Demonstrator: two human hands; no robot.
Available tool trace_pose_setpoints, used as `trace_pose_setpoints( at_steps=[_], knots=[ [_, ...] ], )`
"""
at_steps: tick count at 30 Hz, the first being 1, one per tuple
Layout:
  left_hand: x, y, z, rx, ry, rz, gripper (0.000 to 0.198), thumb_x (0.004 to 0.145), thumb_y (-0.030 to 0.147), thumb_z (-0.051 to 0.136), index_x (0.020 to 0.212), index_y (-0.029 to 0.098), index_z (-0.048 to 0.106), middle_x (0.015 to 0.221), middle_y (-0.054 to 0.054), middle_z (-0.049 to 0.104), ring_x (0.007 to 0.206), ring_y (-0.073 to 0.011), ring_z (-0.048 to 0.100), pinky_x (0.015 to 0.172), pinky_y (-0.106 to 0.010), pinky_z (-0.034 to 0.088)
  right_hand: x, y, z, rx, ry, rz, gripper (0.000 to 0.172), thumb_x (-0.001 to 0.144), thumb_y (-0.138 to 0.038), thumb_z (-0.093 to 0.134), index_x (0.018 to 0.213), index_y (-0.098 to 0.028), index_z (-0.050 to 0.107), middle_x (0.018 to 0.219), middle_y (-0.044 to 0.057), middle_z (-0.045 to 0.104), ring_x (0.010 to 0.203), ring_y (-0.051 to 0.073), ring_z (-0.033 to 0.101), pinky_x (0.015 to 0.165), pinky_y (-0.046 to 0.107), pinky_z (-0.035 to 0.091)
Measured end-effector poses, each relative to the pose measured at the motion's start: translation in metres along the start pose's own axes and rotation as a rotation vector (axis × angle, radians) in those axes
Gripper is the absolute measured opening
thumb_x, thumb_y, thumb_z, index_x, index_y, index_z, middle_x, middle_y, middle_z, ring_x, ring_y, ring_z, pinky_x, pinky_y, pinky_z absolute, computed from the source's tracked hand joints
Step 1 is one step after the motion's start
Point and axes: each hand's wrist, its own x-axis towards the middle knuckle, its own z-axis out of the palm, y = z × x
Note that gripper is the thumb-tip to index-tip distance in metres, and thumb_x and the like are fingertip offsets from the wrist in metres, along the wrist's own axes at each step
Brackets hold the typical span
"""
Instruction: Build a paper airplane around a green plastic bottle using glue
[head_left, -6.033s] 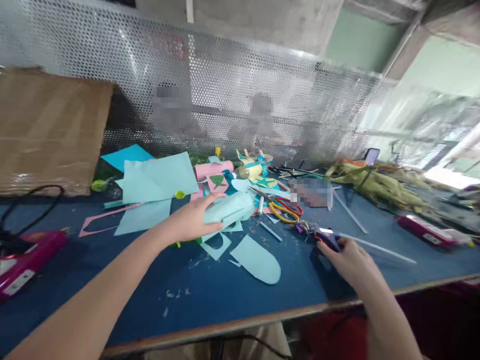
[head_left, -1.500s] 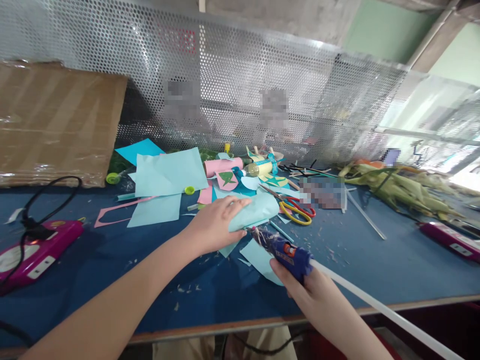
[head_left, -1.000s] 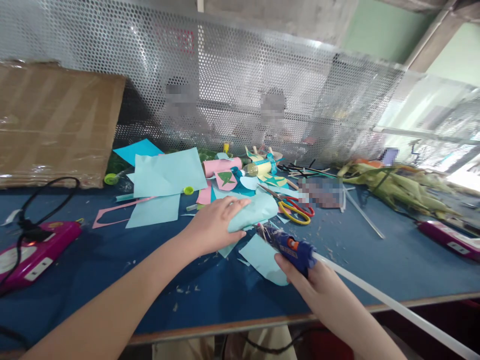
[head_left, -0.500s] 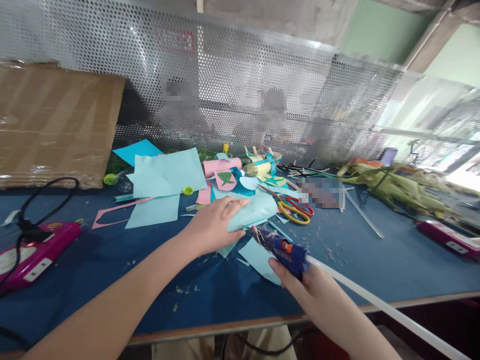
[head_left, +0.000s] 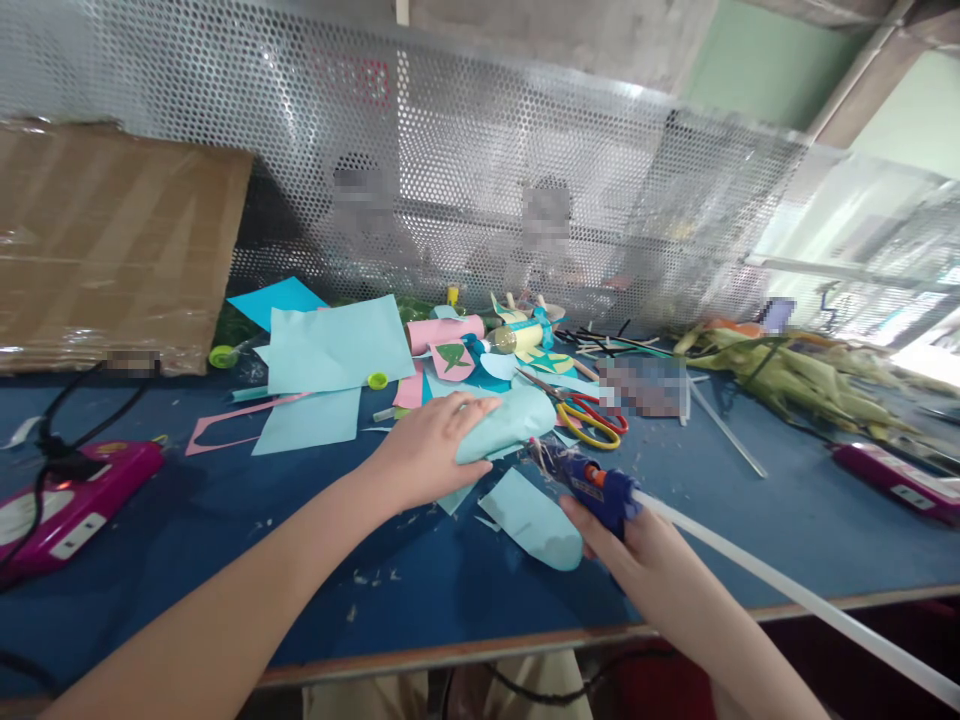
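My left hand (head_left: 424,448) is closed around a light blue paper-covered roll (head_left: 510,422), held just above the table. In my right hand (head_left: 637,545) is a dark blue hot glue gun (head_left: 589,480), gripped by its handle. A long white glue stick (head_left: 780,577) runs out of its back end. The gun's nozzle is close to the roll's lower right edge; whether the two touch I cannot tell. Below the roll lies a light blue paper piece with a rounded end (head_left: 536,525). Scissors with red and yellow handles (head_left: 592,425) rest just beyond the roll.
Light blue paper sheets (head_left: 337,345), a pink roll (head_left: 446,333) and a yellow-wrapped bottle (head_left: 517,335) crowd the back. A magenta power strip (head_left: 82,500) sits left, another power strip (head_left: 900,480) right. Dried husks (head_left: 780,370) lie at right, cardboard (head_left: 112,250) stands at left.
My right hand has moved the glue gun to the right along the roll's lower edge, uncovering more of the rounded paper piece. My left hand and the roll stay almost in place.
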Motion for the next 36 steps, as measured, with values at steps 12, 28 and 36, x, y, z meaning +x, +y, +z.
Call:
trace_pose_setpoints(
  at_steps=[12,28,36],
  knots=[
    [-0.001,0.000,0.000,0.002,0.004,0.006,0.063,0.081,0.038,0.058,0.139,0.027,0.036,0.134,-0.009,0.050,0.118,-0.0295,0.051,0.092,-0.044,0.046,-0.001,0.003,-0.007,-0.032,-0.025,-0.001,0.048,0.086,-0.058,0.039,0.079,-0.019,0.065,0.051,0.001,0.056,0.048,0.018,0.054,0.045,0.026,0.044],
    [0.000,-0.001,0.000,0.032,0.002,0.007,0.061,0.082,0.039,0.057,0.138,0.028,0.036,0.136,-0.009,0.049,0.120,-0.0285,0.050,0.093,-0.042,0.046,-0.009,-0.023,0.005,-0.010,-0.042,-0.056,0.049,0.083,-0.061,0.041,0.081,-0.021,0.068,0.061,0.005,0.066,0.058,0.021,0.061,0.051,0.028,0.050],
    [0.000,0.000,0.000,0.010,-0.012,0.000,0.065,0.081,0.040,0.058,0.140,0.028,0.033,0.137,-0.009,0.048,0.121,-0.0293,0.049,0.094,-0.045,0.045,-0.003,-0.010,0.002,0.008,-0.052,-0.041,0.047,0.082,-0.061,0.043,0.070,-0.020,0.063,0.054,0.004,0.062,0.050,0.019,0.058,0.047,0.028,0.047]
  ],
)
